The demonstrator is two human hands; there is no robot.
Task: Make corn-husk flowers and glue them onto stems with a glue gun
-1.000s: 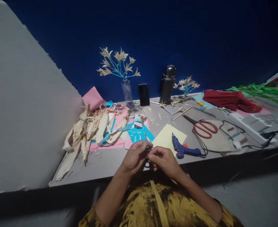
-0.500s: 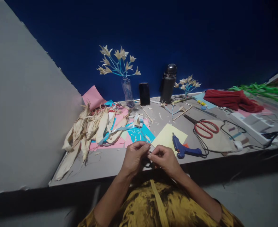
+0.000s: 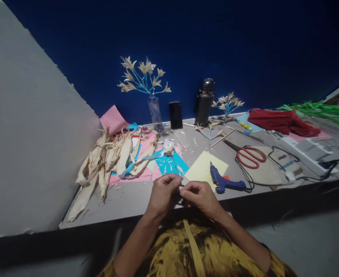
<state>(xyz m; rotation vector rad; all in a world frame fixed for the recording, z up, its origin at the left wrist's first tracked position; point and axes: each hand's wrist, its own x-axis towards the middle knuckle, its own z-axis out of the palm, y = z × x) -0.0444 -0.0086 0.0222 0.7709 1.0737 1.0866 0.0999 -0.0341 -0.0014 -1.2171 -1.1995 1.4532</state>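
At the near edge of the grey table [image 3: 129, 200], the person's left hand [image 3: 163, 194] and right hand [image 3: 201, 196] are meeting fingertip to fingertip. Both are pinching a thin stem [image 3: 181, 187], a small slender piece that is showing only as a dark sliver between the thumbs; it may be a wire or a skewer, but the dim light is making that hard to settle. The left fingers are curling around it from the left, the right thumb and forefinger are closing on it from the other side, and the piece is hovering just above the table edge, over the person's lap.

Just beyond the hands a cyan paper [image 3: 171, 163] with cut-out slits is lying beside a yellow sheet [image 3: 205, 169]. A blue glue gun [image 3: 224, 182] is resting on the yellow sheet's right corner, near the right hand. Farther right, red-handled scissors [image 3: 248, 154] are lying open. To the left, a heap of dried corn husks [image 3: 108, 161] is spreading over pink paper [image 3: 114, 119]. At the back, a glass vase of husk flowers [image 3: 147, 82] is standing next to a phone [image 3: 175, 114] and a dark flask [image 3: 204, 102].
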